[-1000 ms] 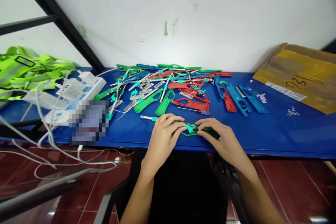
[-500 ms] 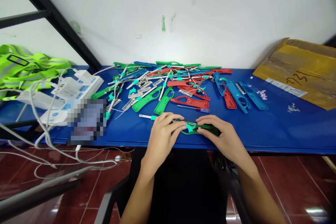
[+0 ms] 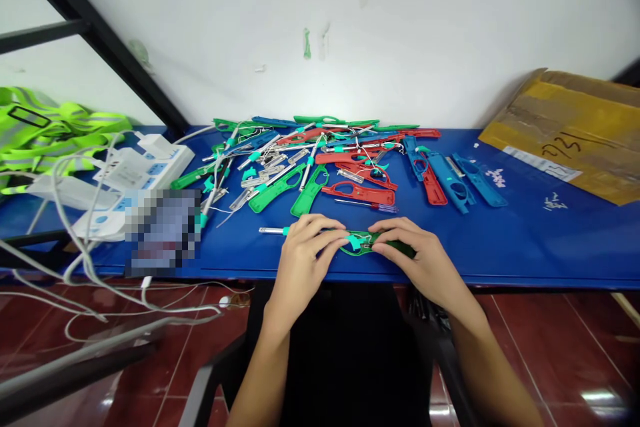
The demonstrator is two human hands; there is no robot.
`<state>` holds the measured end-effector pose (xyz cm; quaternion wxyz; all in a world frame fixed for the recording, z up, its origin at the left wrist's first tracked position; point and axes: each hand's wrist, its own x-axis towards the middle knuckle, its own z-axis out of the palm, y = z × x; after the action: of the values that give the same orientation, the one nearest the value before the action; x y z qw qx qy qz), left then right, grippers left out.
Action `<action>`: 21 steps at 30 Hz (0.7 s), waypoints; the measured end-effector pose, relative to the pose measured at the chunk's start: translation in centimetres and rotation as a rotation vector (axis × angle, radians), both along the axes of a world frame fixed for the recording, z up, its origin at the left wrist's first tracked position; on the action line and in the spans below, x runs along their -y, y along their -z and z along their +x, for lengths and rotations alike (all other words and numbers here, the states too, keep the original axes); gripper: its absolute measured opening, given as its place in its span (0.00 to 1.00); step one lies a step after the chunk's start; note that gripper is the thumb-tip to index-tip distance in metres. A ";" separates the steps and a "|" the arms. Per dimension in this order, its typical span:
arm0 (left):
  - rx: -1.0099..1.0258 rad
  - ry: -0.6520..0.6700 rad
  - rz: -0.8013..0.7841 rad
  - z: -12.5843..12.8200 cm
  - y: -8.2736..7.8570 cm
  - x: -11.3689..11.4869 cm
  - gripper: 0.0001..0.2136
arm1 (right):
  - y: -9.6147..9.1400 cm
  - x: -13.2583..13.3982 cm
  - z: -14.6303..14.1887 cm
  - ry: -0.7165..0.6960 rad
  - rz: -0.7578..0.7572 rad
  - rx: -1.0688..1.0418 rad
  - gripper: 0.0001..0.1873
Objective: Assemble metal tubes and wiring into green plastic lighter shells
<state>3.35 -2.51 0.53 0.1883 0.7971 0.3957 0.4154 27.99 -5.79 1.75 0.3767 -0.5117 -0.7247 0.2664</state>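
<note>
Both hands hold an opened green utility lighter (image 3: 356,250) low over the front of the blue table. My left hand (image 3: 307,253) pinches it near the teal trigger, and its metal nozzle sticks out to the left. At the handle end, my right hand (image 3: 417,248) grips with thumb and fingers, covering part of the green shell. A thin white wire shows between the fingertips. Just beyond the hands lies a screwdriver (image 3: 385,207) with a purple handle. Behind it are red lighter shells (image 3: 357,193) and green lighter shells (image 3: 310,197).
A heap of nozzles, clear fuel tanks (image 3: 243,198) and shells spreads along the wall. Blue shells (image 3: 447,177) lie at right, before a cardboard box (image 3: 575,140). At left are a white power strip (image 3: 165,170), cables, a blurred-out device (image 3: 165,233) and a reflective vest (image 3: 60,127).
The view has shifted slightly. Both hands keep their grip on the green utility lighter, with small finger movements around the trigger and wire.
</note>
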 end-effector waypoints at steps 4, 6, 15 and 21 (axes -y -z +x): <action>0.103 0.038 -0.008 -0.2 -0.2 -0.1 0.05 | 0.0 0.0 0.0 0.020 0.006 -0.007 0.10; 0.084 0.036 -0.006 -0.2 -0.1 -0.2 0.04 | 0.1 0.0 0.0 0.018 0.014 -0.007 0.09; -0.061 0.011 0.000 0.0 0.2 0.0 0.05 | 0.4 0.2 0.0 0.015 0.080 0.022 0.06; -0.048 0.031 0.000 0.1 0.1 0.0 0.05 | 0.4 0.4 -0.2 0.034 0.163 0.059 0.05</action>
<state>3.41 -2.53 0.38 0.1851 0.8130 0.3875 0.3934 27.78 -6.19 1.33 0.4002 -0.4991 -0.7460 0.1849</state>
